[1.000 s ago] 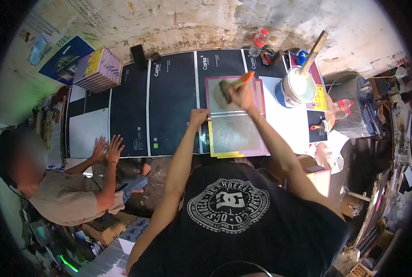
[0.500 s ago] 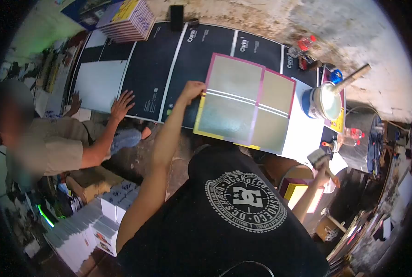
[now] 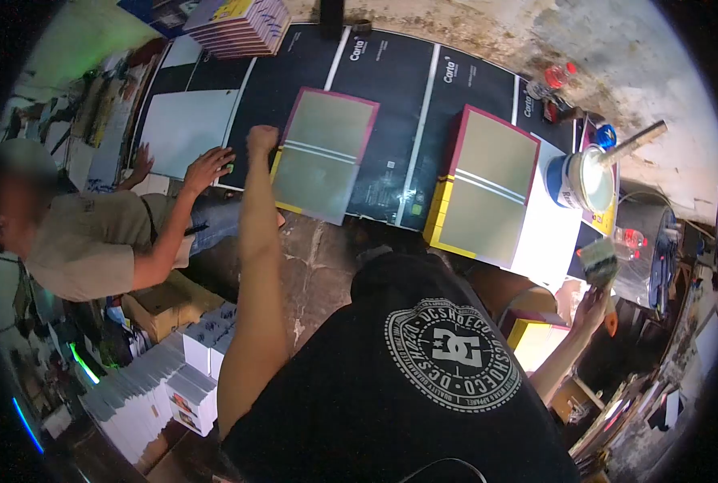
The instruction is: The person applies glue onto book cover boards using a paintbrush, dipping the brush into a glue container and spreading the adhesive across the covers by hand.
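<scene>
My left hand [image 3: 263, 138] is closed at the left edge of a grey-green panel [image 3: 324, 153] with pink and yellow borders, gripping that edge. The panel lies over the black table covering, apart from a similar bordered stack [image 3: 487, 185] on the right. In my right hand [image 3: 591, 306] is a wide brush [image 3: 599, 262], held upright beyond the table's right front edge. A white sheet [image 3: 545, 241] shows beside the stack, and a bucket [image 3: 576, 179] with a wooden stick across its mouth stands close by.
Across on the left, a co-worker's hand [image 3: 208, 170] rests by a white board [image 3: 188, 133]. A stack of books [image 3: 238, 28] stands at the back left. Bottles [image 3: 560, 76] are at the back right, and white paper stacks [image 3: 137, 402] sit lower left.
The panel in my left hand has moved left, away from the stack. My right hand and brush have shifted right and slightly down or up with the view. The co-worker's hand has moved slightly left.
</scene>
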{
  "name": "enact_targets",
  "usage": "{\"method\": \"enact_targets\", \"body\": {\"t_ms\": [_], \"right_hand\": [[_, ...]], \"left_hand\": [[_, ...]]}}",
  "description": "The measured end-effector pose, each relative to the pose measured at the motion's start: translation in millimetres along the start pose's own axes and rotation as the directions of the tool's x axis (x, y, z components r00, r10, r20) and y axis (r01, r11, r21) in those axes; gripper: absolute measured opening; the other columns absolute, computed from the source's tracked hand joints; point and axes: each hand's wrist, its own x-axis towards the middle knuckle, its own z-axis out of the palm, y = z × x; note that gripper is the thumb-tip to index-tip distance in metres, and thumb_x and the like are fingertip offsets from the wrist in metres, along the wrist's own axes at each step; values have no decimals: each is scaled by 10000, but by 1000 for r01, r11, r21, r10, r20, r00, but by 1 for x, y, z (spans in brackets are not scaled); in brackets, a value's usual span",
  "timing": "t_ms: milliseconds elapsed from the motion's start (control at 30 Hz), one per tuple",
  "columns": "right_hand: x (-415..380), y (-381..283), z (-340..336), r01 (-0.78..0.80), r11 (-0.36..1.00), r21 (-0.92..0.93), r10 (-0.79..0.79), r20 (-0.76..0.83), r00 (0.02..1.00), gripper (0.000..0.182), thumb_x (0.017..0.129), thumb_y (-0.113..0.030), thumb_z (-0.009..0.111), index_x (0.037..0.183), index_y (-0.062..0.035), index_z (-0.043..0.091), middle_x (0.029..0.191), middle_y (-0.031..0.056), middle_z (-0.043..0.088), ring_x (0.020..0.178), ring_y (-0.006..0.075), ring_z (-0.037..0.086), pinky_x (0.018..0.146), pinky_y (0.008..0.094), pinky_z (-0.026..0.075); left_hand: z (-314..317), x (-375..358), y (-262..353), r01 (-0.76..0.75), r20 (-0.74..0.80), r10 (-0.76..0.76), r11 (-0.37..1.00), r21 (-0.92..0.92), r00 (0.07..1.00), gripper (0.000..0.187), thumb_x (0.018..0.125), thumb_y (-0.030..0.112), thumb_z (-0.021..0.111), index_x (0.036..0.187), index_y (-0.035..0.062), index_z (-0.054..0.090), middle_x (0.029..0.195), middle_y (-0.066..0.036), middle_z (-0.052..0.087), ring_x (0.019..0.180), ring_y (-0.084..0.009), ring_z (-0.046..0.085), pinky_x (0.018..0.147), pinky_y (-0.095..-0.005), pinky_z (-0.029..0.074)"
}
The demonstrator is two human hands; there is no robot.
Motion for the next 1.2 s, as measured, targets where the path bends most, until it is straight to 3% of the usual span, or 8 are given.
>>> {"method": "enact_targets", "body": {"t_ms": [200,300,367,467,700,933,1133,1200], "right_hand": [[26,-70,88,372,909,-190,-271,410,871,395,1003,-204,507,1378,-81,480,1364,104,533,1145,185,554,958,313,450],[100,-72,97,632,702,-328,-603,199,772,344,968,-328,576,1127,-25,612,1022,69,645,856,123,613,764,287,491],[104,-85,135,626,558,-544,-632,211,746,291,910,-289,682,851,-4,659,718,18,621,635,91,550,635,242,450],[141,-65,152,649,605,-462,-581,301,756,296,921,-285,679,862,6,678,764,17,638,684,84,553,619,261,442],[184,-51,186,638,-39,-769,-172,634,754,505,878,-453,621,805,46,659,758,203,686,755,329,700,697,405,525],[217,-71,239,563,9,-827,263,545,796,499,905,-395,551,913,101,596,705,203,679,542,247,678,492,371,537],[194,-112,252,620,54,-783,117,621,775,401,893,-350,607,837,45,640,689,134,676,561,217,674,550,351,535],[207,-86,230,709,50,-704,-206,687,697,389,874,-370,654,854,17,686,710,122,695,650,213,699,624,349,542]], "left_hand": [[-54,-43,47,-265,-98,246,876,-402,964,449,903,253,605,1264,-12,572,1078,-137,681,920,-225,642,813,-321,490],[-65,-114,83,-204,10,281,719,-665,960,464,948,263,616,1332,22,519,1054,-58,662,814,-102,580,677,-264,468],[-77,-165,96,167,326,132,648,-743,936,500,959,275,614,1371,30,471,1139,-110,636,921,-190,628,762,-309,516],[-68,-230,117,-38,222,246,747,-664,944,448,964,285,616,1305,5,543,1198,-85,609,1062,-170,575,885,-327,478],[-50,-294,143,-125,277,415,719,-684,867,382,976,220,593,1281,-9,563,1202,-94,614,1079,-175,585,913,-308,461],[-60,-324,206,-129,310,409,757,-641,858,358,963,196,615,1272,20,577,1116,-75,631,1027,-146,586,865,-280,469],[-54,-345,233,-213,348,467,794,-569,813,366,926,162,646,1266,44,581,1061,-40,651,954,-118,592,795,-277,473],[-55,-356,243,-256,348,475,815,-520,808,368,921,154,649,1266,43,581,1067,-45,654,940,-116,593,791,-278,475]]}}
